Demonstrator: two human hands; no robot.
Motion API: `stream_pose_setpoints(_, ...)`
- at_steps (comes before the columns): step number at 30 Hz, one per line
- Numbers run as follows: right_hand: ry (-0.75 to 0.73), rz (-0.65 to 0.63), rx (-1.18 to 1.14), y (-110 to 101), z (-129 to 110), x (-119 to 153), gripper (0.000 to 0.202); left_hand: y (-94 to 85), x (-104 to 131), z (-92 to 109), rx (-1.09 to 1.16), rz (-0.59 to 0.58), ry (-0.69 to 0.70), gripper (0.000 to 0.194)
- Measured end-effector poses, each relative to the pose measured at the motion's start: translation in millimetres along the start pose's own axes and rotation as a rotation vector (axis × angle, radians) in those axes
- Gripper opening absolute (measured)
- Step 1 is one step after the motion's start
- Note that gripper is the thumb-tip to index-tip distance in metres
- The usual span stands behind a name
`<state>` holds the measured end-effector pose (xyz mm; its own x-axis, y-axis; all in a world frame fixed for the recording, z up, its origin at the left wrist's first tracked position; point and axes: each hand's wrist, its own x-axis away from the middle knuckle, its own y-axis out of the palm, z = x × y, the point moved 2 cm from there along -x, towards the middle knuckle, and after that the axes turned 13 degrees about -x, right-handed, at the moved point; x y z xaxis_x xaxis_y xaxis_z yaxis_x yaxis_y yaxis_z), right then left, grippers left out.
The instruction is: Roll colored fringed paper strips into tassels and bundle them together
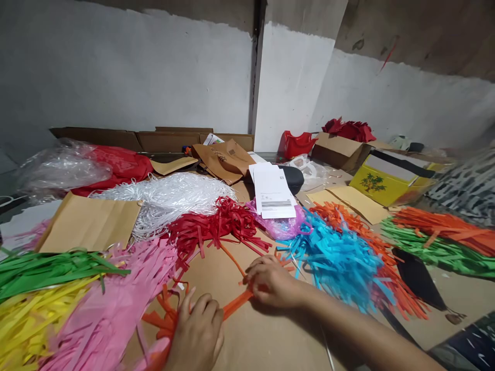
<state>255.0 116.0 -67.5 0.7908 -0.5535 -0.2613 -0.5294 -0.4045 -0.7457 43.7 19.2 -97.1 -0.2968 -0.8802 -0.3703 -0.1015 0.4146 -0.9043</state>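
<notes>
Between my two hands runs an orange fringed paper or fabric strip (235, 304), stretched low over the brown cardboard surface (255, 335). My left hand (199, 330) is closed over its left end, where loose orange tassels spread out. The fingers of my right hand (270, 282) are curled in a pinch on the other end. A thin orange strand rises from near the right fingers toward the dark red fringe (220, 226). Pink fringe (112, 304) lies left of my left hand. Blue fringe (338, 257) sits just right of my right hand.
Green fringe (50, 270) and yellow fringe (38, 324) lie at the left. Behind are white cord (170, 198), white papers (273, 190) and a brown paper bag (228, 159). A yellow box (386, 178), orange fringe (448, 226) and a black flat object (419, 278) are at the right.
</notes>
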Motion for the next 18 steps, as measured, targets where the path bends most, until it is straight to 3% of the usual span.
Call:
stream_pose_setpoints(3, -0.019, 0.077, 0.13, 13, -13, 2, 0.037, 3.4, 2, 1, 0.009, -0.019, -0.034, 0.009)
stream_pose_setpoints(4, -0.062, 0.087, 0.19, 21, -16, 4, 0.038, 4.3, 4, 1, 0.008, -0.02, -0.037, 0.009)
stream_pose_setpoints(6, -0.156, 0.058, 0.291, 36, -16, 7, 0.019, 5.4, 8, -1, 0.005, -0.013, -0.023, 0.011)
stream_pose_setpoints(8, -0.183, 0.028, 0.329, 45, -8, 11, 0.016, 6.2, 13, -8, 0.03, 0.011, -0.006, 0.016)
stream_pose_setpoints(12, -0.002, 0.065, 0.135, 40, 15, 17, 0.018, 11.2, 20, -29, 0.181, 0.015, 0.043, 0.02)
stream_pose_setpoints(15, 0.096, 0.069, 0.023, 36, 24, 14, 0.008, 19.6, 19, -38, 0.24, -0.035, -0.023, 0.011)
stream_pose_setpoints(18, 0.138, 0.09, 0.035, 39, 25, 8, 0.004, 25.8, 16, -35, 0.258, -0.08, -0.09, 0.019)
